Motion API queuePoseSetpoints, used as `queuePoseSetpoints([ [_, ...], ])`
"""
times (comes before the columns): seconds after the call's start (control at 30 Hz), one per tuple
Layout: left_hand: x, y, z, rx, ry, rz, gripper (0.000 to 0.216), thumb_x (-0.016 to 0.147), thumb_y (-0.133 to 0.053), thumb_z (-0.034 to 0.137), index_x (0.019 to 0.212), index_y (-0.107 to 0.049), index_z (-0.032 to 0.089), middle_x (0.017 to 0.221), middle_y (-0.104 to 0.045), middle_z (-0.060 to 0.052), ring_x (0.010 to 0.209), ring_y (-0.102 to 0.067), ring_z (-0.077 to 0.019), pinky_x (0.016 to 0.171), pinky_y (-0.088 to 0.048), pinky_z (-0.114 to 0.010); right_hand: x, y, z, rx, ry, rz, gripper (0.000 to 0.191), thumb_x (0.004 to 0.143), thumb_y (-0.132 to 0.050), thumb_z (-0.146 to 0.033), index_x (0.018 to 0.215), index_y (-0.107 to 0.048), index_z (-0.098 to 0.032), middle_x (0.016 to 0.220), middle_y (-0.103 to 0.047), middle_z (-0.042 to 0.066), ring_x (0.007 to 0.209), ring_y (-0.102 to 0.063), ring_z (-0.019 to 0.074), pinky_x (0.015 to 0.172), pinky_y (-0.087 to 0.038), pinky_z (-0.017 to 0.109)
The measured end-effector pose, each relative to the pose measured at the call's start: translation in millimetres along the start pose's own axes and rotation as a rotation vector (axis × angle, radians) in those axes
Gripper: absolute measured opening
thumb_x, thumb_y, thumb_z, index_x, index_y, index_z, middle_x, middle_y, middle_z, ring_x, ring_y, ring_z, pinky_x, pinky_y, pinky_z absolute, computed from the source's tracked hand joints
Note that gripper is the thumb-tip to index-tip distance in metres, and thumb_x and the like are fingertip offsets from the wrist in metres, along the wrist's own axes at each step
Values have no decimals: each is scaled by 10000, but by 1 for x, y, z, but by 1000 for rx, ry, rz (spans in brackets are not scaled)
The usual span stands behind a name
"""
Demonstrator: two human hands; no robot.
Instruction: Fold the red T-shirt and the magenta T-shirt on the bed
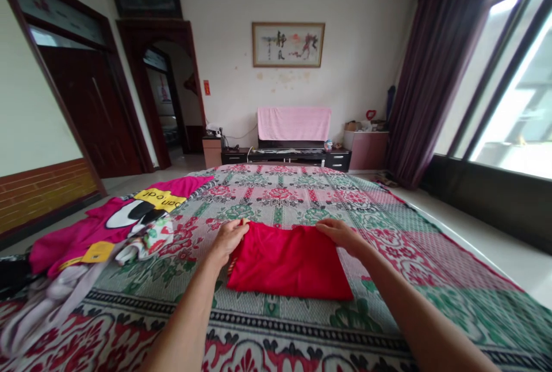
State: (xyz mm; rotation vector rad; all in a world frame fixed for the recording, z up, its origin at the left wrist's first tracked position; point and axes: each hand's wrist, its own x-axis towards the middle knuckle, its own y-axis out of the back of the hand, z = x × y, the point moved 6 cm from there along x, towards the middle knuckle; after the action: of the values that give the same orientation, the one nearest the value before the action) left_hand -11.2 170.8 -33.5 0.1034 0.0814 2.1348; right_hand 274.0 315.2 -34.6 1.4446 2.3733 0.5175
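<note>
A red garment (291, 263), folded into a rough rectangle, lies on the flower-patterned bedspread (276, 317) right in front of me. My left hand (232, 238) pinches its far left corner between thumb and fingers. At the far right corner, my right hand (338, 233) has its fingers closed over the edge; the thumb is mostly hidden. A bit of striped cloth shows along the garment's left side. The far edge between my hands is slightly wavy, while the near edge lies fairly straight.
To the left lies a heap of clothes, with a magenta and yellow printed garment (107, 222) and a pale grey piece (69, 288). Beyond the bed stand a low black TV cabinet (284, 157) and a pink cloth (294, 123) over a screen. A purple curtain (435, 73) hangs at right.
</note>
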Motion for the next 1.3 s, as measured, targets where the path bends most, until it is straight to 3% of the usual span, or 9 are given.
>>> queuePoseSetpoints([
  [0.13,8,12,-6,45,-63,72,500,666,-697,380,1107,-635,153,1046,-695,-103,965,-639,-195,810,-471,-253,-6,5,-2,56,-5,-111,421,699,-658,-402,1055,-596,-184,712,-634,-8,581,-536,92,495,-379,189],
  [0.2,11,17,-9,129,-100,90,460,691,-677,382,1095,-643,164,1079,-685,-109,985,-633,-204,848,-464,-274,-7,6,-3,10,23,-126,407,674,-677,-347,1038,-597,-182,706,-633,-12,579,-539,94,492,-385,192],
  [0.37,10,21,-16,186,-157,120,282,718,-622,390,890,-691,178,977,-711,-87,941,-641,-200,842,-465,-276,-2,11,-6,-243,148,3,221,683,-618,-281,869,-661,-171,623,-634,-8,517,-517,104,462,-365,215],
  [0.47,7,26,-21,101,-126,149,294,718,-594,398,897,-675,179,918,-712,-73,837,-652,-173,714,-480,-237,-1,16,-10,-395,266,140,177,663,-615,-273,807,-676,-190,652,-670,6,569,-570,131,530,-405,238],
  [0.6,-6,33,-16,344,-112,109,284,725,-547,423,776,-673,173,689,-670,-33,652,-610,-155,556,-413,-217,-1,17,-9,-525,327,197,172,671,-579,-269,793,-679,-201,633,-672,7,584,-596,151,566,-413,248],
  [0.8,-34,24,12,596,-192,-31,407,721,-525,494,481,-579,169,451,-509,4,510,-484,-119,512,-325,-220,-5,13,-5,-581,351,223,276,728,-518,-303,913,-672,-169,790,-694,59,696,-628,183,654,-446,273],
  [0.93,-38,16,13,652,-128,-84,275,672,-570,393,513,-606,172,453,-505,21,509,-480,-119,508,-310,-217,-9,11,0,-606,379,277,272,741,-508,-310,916,-667,-176,851,-688,70,746,-628,188,692,-454,282],
  [1.17,-33,29,4,572,-137,24,245,712,-524,360,590,-628,174,550,-556,22,615,-525,-132,543,-327,-200,-18,12,3,-552,414,377,287,768,-489,-355,931,-664,-197,843,-689,54,756,-631,187,690,-457,285],
  [1.3,-35,28,7,659,-130,35,213,705,-556,327,577,-634,176,578,-597,12,630,-542,-134,575,-332,-205,-19,12,1,-548,406,381,257,762,-503,-351,910,-661,-215,807,-685,35,735,-626,177,673,-457,276],
])
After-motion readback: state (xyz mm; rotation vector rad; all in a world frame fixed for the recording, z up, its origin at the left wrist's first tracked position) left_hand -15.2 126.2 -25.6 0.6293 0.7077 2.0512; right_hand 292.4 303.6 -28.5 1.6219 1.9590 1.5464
